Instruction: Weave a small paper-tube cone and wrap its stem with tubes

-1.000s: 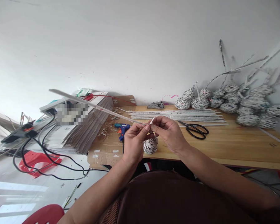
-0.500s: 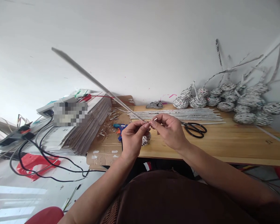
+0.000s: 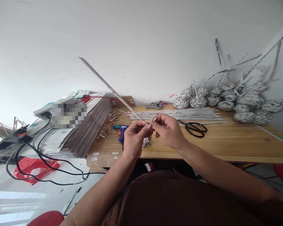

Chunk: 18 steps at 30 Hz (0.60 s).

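A long thin white paper tube [image 3: 113, 92] slants up and left from between my hands. My left hand [image 3: 135, 138] pinches its lower end between thumb and fingers. Right beside it, my right hand [image 3: 169, 130] is closed on the same end, and a short white tip shows above its fingers. The fingertips of both hands meet. Below them, partly hidden by my left hand, a small woven paper piece [image 3: 146, 142] stands on the wooden table [image 3: 217, 144].
Behind my hands lie several paper tubes [image 3: 179, 114], with black scissors [image 3: 195, 128] to their right. Woven gourd shapes [image 3: 245, 106] line the wall. A blue glue gun [image 3: 120, 131], paper stacks [image 3: 87, 128] and black cables [image 3: 41, 153] are on the left.
The far end of the tube has swung right and slightly down. Both hands stay together at its lower end, and the whole view has shifted slightly.
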Each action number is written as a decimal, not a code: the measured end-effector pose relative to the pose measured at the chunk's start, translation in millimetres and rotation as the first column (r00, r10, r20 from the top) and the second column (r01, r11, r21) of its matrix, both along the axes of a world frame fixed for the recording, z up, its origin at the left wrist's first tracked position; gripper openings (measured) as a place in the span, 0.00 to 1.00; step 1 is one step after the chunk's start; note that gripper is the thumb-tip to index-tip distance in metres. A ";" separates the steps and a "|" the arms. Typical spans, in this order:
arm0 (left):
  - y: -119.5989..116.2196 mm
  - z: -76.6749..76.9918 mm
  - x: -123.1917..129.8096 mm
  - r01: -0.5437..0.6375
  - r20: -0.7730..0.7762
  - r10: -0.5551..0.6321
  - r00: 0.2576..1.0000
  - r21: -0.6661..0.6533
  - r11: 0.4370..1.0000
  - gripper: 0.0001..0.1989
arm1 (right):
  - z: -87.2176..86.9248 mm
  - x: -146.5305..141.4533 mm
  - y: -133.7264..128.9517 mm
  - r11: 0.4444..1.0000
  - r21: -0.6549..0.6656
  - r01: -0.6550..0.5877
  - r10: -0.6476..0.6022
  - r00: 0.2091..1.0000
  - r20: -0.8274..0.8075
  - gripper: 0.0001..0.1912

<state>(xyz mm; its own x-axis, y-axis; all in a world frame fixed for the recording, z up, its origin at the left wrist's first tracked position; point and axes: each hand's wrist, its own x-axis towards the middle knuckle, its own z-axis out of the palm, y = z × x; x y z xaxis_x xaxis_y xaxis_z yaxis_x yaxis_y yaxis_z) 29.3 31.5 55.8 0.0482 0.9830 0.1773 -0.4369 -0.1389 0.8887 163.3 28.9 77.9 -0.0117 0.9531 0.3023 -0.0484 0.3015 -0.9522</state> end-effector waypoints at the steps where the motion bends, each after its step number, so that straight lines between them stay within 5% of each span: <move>1: 0.2 0.3 -0.5 -0.003 0.002 0.003 1.000 0.000 1.000 0.13 | 1.8 -0.2 -0.2 0.998 -0.050 -0.041 0.039 0.998 -0.048 0.15; 5: 0.4 2.8 -3.6 -0.024 -0.012 0.024 1.000 0.011 1.000 0.13 | 6.0 -1.6 -1.8 0.987 -0.106 -0.123 0.103 0.979 -0.174 0.14; 10: -3.3 5.7 -4.9 -0.030 -0.005 0.030 1.000 -0.006 1.000 0.14 | 3.9 -3.7 -8.8 0.991 0.130 -0.010 0.020 0.997 -0.075 0.11; 18: -15.1 9.5 -21.0 -0.004 -0.032 0.003 0.999 -0.020 1.000 0.14 | -1.9 8.1 -5.6 0.987 0.106 -0.122 0.123 0.992 -0.008 0.11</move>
<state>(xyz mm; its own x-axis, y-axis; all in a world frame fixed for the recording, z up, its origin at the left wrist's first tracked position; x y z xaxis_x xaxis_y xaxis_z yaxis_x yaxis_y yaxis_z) 8.4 16.4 65.2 0.0500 0.9865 0.1557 -0.4079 -0.1222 0.9048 171.4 23.3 76.0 -0.1214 0.9076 0.4019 -0.1048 0.3909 -0.9145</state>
